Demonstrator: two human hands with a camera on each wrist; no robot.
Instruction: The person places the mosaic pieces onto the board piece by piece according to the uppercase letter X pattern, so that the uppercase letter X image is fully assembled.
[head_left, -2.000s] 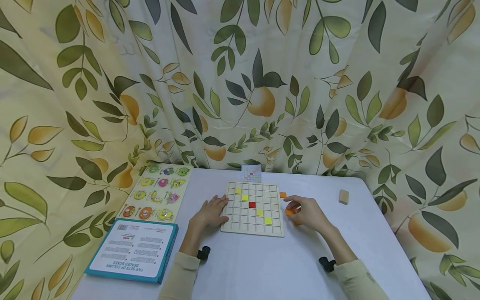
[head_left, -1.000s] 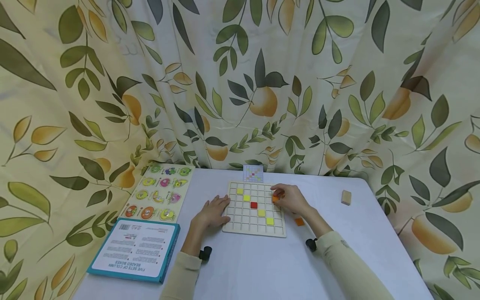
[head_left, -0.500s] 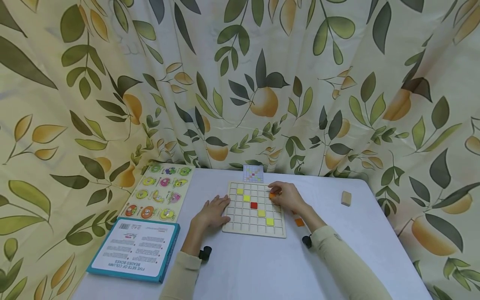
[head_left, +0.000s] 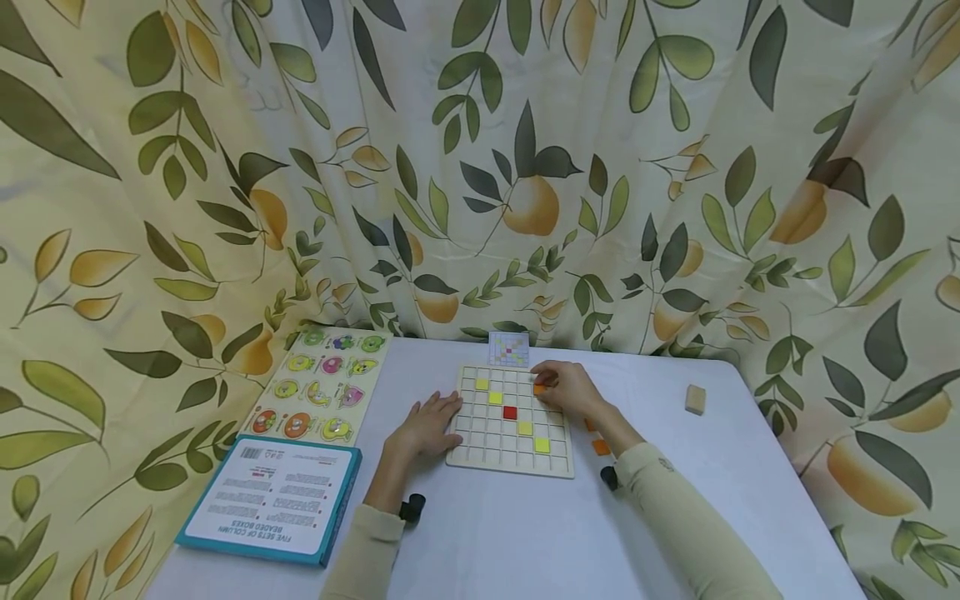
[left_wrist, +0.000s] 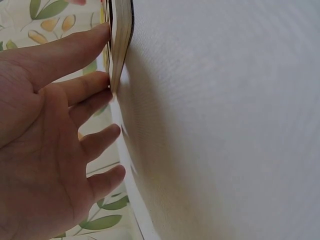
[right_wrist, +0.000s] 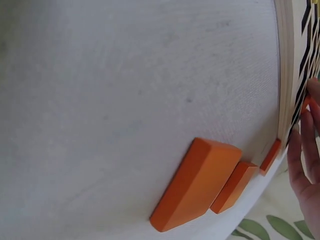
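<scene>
A wooden grid board lies on the table with several yellow tiles and one red tile set diagonally in its cells. My left hand rests against the board's left edge, fingers extended; the left wrist view shows the thumb and fingertips touching that edge. At the board's upper right, my right hand pinches an orange tile over the cells, partly covered by the fingers. Beside the right edge lie loose orange tiles, three of them showing in the right wrist view.
A small pattern card stands behind the board. On the left are a blue-edged box and a sheet of fruit pictures. A beige block lies at the right. Leaf-printed curtain closes off the back.
My right hand has gone from the loose orange tiles beside the board to its upper-right cells, carrying an orange tile, then edged slightly left. My left hand keeps its place at the board's edge.
</scene>
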